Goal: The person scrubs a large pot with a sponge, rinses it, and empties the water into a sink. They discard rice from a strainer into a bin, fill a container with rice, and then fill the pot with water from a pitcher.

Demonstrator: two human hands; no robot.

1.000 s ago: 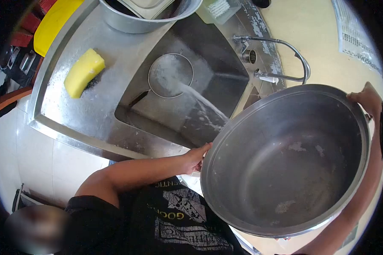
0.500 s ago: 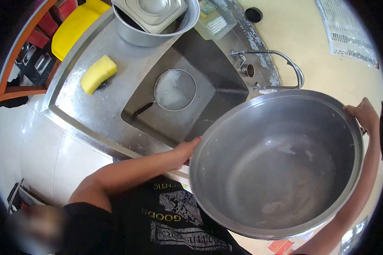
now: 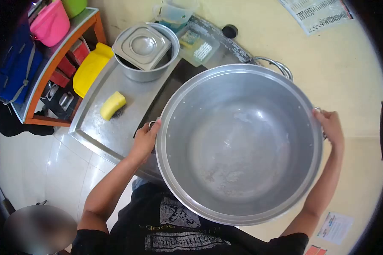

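Note:
A large grey metal cooking pot (image 3: 238, 140) is held in front of me over the sink's near side, its open mouth facing me. Its inside shows whitish marks on the bottom. My left hand (image 3: 144, 140) is closed around the ring handle on the left. On the opposite side, my right hand (image 3: 330, 127) grips the other handle. The pot covers most of the sink (image 3: 168, 87), so the strainer inside is hidden. A yellow sponge (image 3: 113, 105) lies on the steel counter (image 3: 93, 127), left of the pot.
Behind the sponge stands a round metal pan (image 3: 147, 75) with a square steel lid (image 3: 142, 46) on it. A plastic tub (image 3: 198, 47) and a faucet (image 3: 276, 66) are at the back. At left is a shelf (image 3: 68, 40) with a pink bucket (image 3: 51, 23) and yellow plastic item (image 3: 91, 68).
The pot has moved left and up in view, over the sink, and its mouth faces me more squarely. The strainer has gone out of sight behind it. Both hands keep their grip.

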